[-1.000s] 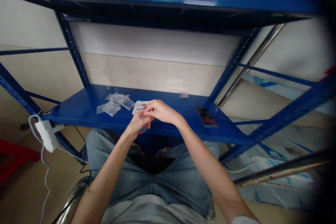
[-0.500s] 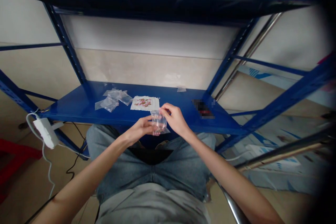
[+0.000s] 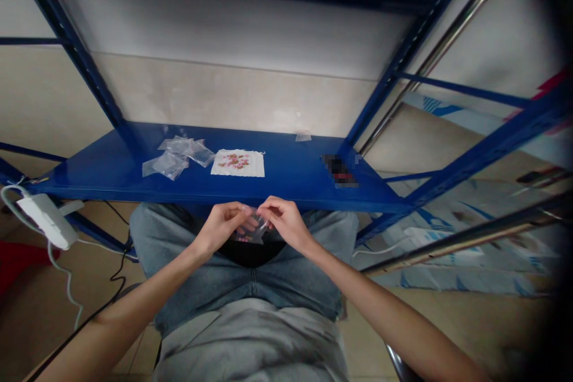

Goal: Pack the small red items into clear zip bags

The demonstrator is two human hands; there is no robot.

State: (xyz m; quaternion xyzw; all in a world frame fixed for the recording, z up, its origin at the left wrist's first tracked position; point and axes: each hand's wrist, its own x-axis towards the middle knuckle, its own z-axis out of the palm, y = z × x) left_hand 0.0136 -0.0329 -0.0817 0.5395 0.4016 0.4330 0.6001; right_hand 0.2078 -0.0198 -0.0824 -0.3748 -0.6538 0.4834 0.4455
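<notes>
A small clear plastic bag (image 3: 253,229) hangs between my two hands, just in front of the shelf edge and above my lap. My left hand (image 3: 224,224) pinches its top edge on one side. The fingers of my right hand (image 3: 284,219) are closed on the top edge at the other side. A few small pinkish and yellowish bits show at the bag's bottom, too small to name. On the blue shelf beyond lies a white cloth (image 3: 238,163) bearing a heap of small pink and brown pieces. Several clear plastic bags (image 3: 172,158) lie to its left.
Another small clear bag (image 3: 303,136) lies at the back of the blue shelf (image 3: 286,186). A dark, blurred-out object (image 3: 340,171) rests at the right. A white power strip (image 3: 47,221) with cables hangs by the left post, and a metal rail (image 3: 456,250) runs along the right.
Both hands have drawn the bag down and toward me, off the shelf edge. My left hand has shifted from the bag's side to its top edge. The camera view has tilted down.
</notes>
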